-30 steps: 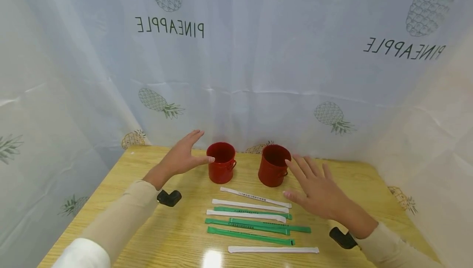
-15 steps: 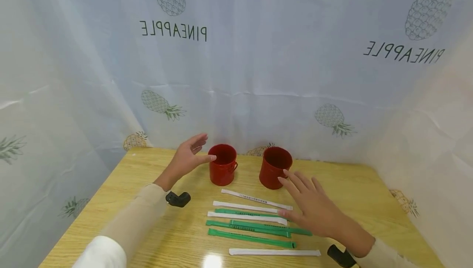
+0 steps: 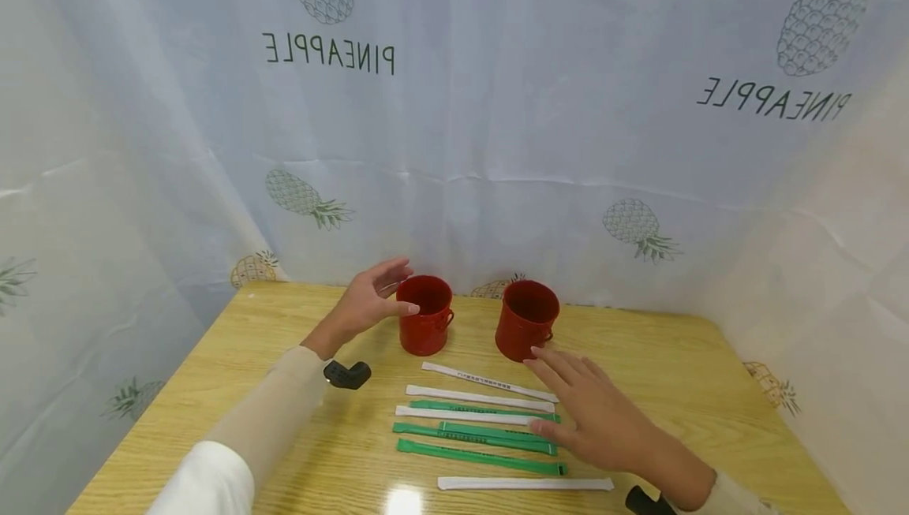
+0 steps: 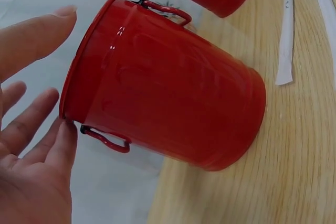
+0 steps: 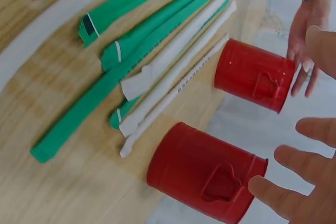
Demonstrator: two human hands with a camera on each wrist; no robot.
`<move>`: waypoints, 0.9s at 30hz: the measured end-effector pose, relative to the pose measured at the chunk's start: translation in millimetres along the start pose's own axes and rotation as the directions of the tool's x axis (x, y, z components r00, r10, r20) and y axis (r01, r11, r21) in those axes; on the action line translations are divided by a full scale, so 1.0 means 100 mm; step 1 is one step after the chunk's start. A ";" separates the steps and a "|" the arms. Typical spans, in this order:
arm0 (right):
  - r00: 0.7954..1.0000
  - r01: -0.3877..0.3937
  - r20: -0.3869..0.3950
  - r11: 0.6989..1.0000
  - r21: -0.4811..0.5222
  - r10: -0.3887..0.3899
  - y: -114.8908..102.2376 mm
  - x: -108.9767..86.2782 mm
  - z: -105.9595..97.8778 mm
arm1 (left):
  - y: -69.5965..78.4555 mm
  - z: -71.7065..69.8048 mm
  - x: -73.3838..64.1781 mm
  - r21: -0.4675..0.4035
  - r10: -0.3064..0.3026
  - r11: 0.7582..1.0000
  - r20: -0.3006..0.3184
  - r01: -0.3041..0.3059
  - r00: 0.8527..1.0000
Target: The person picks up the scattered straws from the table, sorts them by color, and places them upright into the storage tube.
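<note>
Two small red metal buckets with side handles stand upright on the wooden table, a left bucket and a right bucket. My left hand is at the left bucket's rim, thumb and fingers spread apart. In the left wrist view a fingertip is right at the rim, while the thumb stays off it. My right hand hovers palm down with loose fingers in front of the right bucket, over the right ends of several paper-wrapped straws. It holds nothing. Some straw ends are hidden under it.
Wrapped straws lie roughly parallel in front of the buckets, several white and several green. One white straw lies nearer the front. A pineapple-print curtain hangs behind the table and at both sides.
My left hand has moved slightly right, closer to the left bucket's rim. My right hand has drifted left and toward me, away from the right bucket. Buckets and straws stay put.
</note>
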State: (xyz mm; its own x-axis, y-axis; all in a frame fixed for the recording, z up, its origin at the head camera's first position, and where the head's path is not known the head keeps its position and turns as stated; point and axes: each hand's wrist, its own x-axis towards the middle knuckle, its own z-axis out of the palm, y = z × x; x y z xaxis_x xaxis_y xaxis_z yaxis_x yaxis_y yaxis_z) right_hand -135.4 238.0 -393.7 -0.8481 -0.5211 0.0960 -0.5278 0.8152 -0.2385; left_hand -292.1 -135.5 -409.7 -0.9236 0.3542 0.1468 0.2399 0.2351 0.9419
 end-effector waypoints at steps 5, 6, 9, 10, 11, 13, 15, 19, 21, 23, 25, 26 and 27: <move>1.000 0.018 0.022 0.999 0.028 -0.018 0.00 -0.02 0.06 | 0.00 0.00 0.02 0.013 -0.007 1.000 0.023 0.006 1.000; 0.999 0.018 0.029 0.999 0.034 -0.019 0.00 -0.02 0.07 | 0.01 0.00 0.02 0.012 -0.006 1.000 0.027 0.006 1.000; 0.998 0.013 0.062 0.999 0.042 -0.015 0.00 -0.03 0.10 | 0.02 0.01 0.03 0.009 -0.004 1.000 0.036 0.004 0.999; 0.997 0.013 0.076 0.999 0.045 -0.016 0.00 -0.03 0.11 | 0.02 0.01 0.04 0.009 -0.001 1.000 0.040 0.001 0.999; 0.996 0.014 0.088 0.999 0.049 -0.018 0.00 -0.03 0.11 | 0.02 0.01 0.04 0.008 0.001 1.000 0.045 -0.001 0.999; 0.993 0.009 0.118 0.999 0.052 -0.015 -0.01 -0.03 0.13 | 0.03 0.01 0.04 0.009 0.003 1.000 0.051 -0.004 0.999; 0.990 0.002 0.142 0.998 0.065 -0.011 -0.02 -0.02 0.14 | 0.03 0.01 0.04 0.012 0.001 1.000 0.052 -0.002 0.999; 0.986 -0.007 0.166 0.996 0.087 -0.008 -0.04 -0.02 0.16 | 0.02 0.01 0.03 0.026 -0.006 1.000 0.043 0.005 0.999; 0.986 -0.004 0.167 0.995 0.096 -0.012 -0.04 -0.02 0.17 | 0.01 0.01 0.03 0.036 -0.010 0.999 0.040 0.009 0.999; 0.986 -0.002 0.169 0.995 0.100 -0.015 -0.04 -0.03 0.19 | 0.00 0.01 0.03 0.046 -0.019 0.999 0.037 0.017 0.999; 0.986 0.009 0.164 0.995 0.094 -0.024 -0.03 -0.04 0.21 | 0.00 0.01 0.04 0.055 -0.022 0.998 0.040 0.019 0.999; 0.987 0.015 0.161 0.996 0.089 -0.029 -0.03 -0.04 0.22 | 0.00 0.01 0.04 0.056 -0.022 0.998 0.041 0.019 0.999; 0.987 0.025 0.156 0.996 0.083 -0.037 -0.03 -0.04 0.22 | 0.00 0.00 0.04 0.058 -0.022 0.998 0.039 0.020 0.999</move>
State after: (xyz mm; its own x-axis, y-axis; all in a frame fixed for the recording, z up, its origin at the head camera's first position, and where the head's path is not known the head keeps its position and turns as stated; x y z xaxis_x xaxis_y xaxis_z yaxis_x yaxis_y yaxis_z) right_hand -129.8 232.2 -415.1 -0.8102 -0.5843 -0.0472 -0.5429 0.7782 -0.3156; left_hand -296.2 -134.0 -408.7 -0.9163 0.3839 0.1143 0.2387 0.2942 0.9255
